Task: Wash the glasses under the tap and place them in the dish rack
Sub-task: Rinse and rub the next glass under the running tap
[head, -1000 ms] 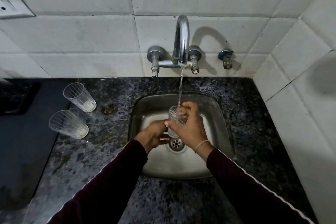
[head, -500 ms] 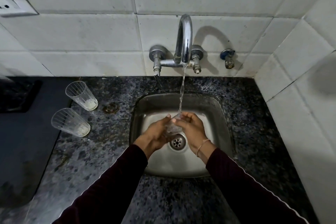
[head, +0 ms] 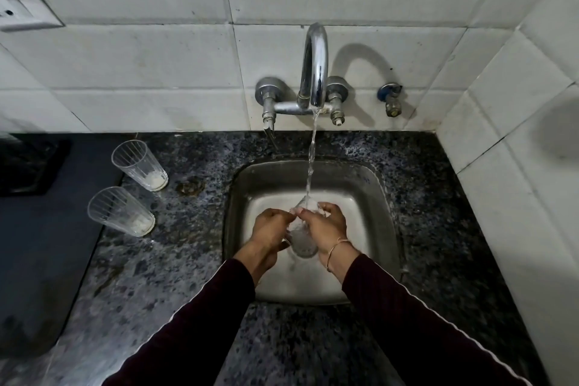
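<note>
A clear ribbed glass (head: 301, 236) is held between both hands over the steel sink (head: 372, 191), mouth tipped up toward the running stream from the chrome tap (head: 316, 66). My left hand (head: 270, 229) grips its left side and my right hand (head: 326, 226) grips its right side, fingertips at the rim. Water falls into the glass. Two more ribbed glasses stand on the counter left of the sink, one farther back (head: 139, 164) and one nearer (head: 120, 210), each with white residue at the bottom.
A dark speckled granite counter (head: 438, 213) surrounds the sink. A dark mat or tray (head: 47, 244) lies at the left. White tiled walls close the back and right. A small blue valve (head: 390, 99) sits right of the tap. A wall socket (head: 18, 6) is upper left.
The glass went from upright under the stream to lower in the sink, tilted between both hands. The view has shifted slightly.
</note>
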